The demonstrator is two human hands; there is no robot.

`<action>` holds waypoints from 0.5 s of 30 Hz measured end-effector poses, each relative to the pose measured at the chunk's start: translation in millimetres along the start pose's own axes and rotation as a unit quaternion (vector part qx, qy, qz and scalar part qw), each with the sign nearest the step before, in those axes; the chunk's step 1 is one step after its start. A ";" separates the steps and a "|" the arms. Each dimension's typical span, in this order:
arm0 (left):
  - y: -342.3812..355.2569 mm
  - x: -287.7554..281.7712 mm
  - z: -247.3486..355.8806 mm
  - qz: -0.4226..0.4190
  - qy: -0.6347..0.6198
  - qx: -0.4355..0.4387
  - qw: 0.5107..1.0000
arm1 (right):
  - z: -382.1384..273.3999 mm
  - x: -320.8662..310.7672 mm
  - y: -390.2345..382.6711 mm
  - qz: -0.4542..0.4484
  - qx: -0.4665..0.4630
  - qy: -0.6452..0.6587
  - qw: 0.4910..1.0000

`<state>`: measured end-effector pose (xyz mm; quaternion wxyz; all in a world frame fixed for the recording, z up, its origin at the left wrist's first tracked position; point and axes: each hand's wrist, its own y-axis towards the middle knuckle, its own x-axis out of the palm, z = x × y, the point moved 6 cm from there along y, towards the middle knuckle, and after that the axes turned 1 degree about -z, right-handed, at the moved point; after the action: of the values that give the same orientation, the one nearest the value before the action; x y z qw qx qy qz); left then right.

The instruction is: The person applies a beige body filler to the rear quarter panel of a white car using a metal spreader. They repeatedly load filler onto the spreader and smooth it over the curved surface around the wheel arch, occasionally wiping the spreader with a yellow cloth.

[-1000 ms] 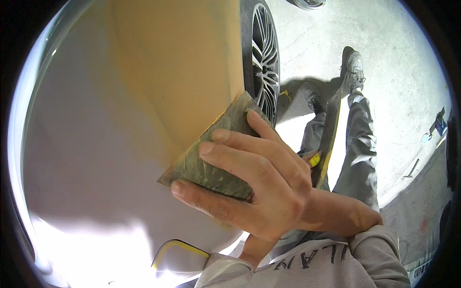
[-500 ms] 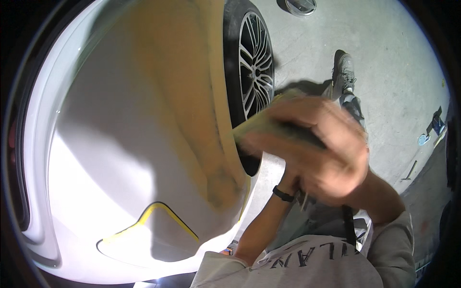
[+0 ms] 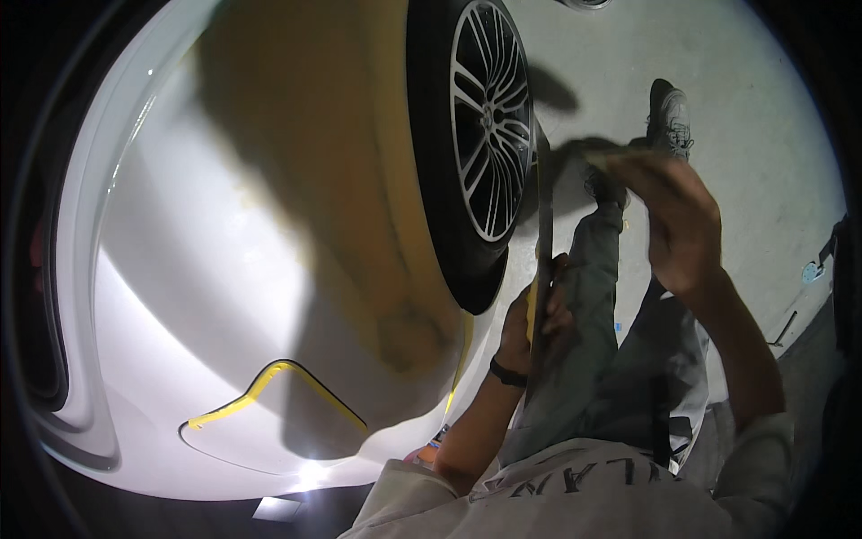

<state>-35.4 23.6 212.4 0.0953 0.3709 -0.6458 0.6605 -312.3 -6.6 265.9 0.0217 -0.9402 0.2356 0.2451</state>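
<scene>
At the far left the white panel (image 3: 197, 296) of a car curved down toward the lower edge, part lit and part in shadow. Low on it, yellow tape (image 3: 256, 386) ran in a bent line along the upper edge of a flap (image 3: 269, 440), and a bright spot of light shone below. Under the panel lay a pale, flat card (image 3: 278, 509).

Right of the tape, a broad tan patch (image 3: 350, 180) covered the panel up to the wheel arch, smudged dark at its lower end. Just beside it stood the tyre (image 3: 431, 180), with the many-spoked wheel (image 3: 489, 117) inside it.

Next came the left hand (image 3: 519, 334), a black band (image 3: 508, 372) on its wrist. Its fingers were closed around a board (image 3: 545, 207), held nearly upright and seen edge-on, below and right of the wheel. The pale shirt (image 3: 575, 490) filled the lower edge, with the grey trousers (image 3: 593, 260) stretching up from it to two shoes on the floor (image 3: 754, 117).

The right hand (image 3: 682, 220) hung above the legs, right of the board and well apart from the panel. Its fingers were bent around a scraper (image 3: 618, 162), which pointed left; blur hid whether it touched the board.

Farther right on the floor lay a pale blue disc (image 3: 812, 272) and, near it, a thin, dark tool (image 3: 784, 330).
</scene>
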 end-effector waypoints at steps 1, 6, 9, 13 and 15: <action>-0.2 -10.4 1.2 0.023 -0.013 -0.004 1.000 | -8.4 8.7 12.0 0.038 0.010 -0.022 0.999; -13.9 -69.9 -18.8 0.287 0.173 0.027 0.942 | -73.2 89.9 58.4 0.135 -0.060 0.106 0.983; -25.0 -81.1 -30.2 0.277 0.221 0.042 0.934 | -86.9 105.8 59.8 0.200 -0.017 0.098 0.975; -28.5 -99.9 -45.5 0.299 0.097 0.021 0.949 | -133.6 106.7 26.0 0.120 -0.058 0.120 0.984; -23.3 -104.6 -46.2 0.287 0.125 0.016 0.950 | -137.4 107.0 19.9 0.090 -0.064 0.115 0.987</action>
<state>35.6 106.7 171.6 -0.0243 0.0860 -0.6976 0.7109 -177.1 -92.0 337.8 -0.0876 -0.9364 0.3045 0.1509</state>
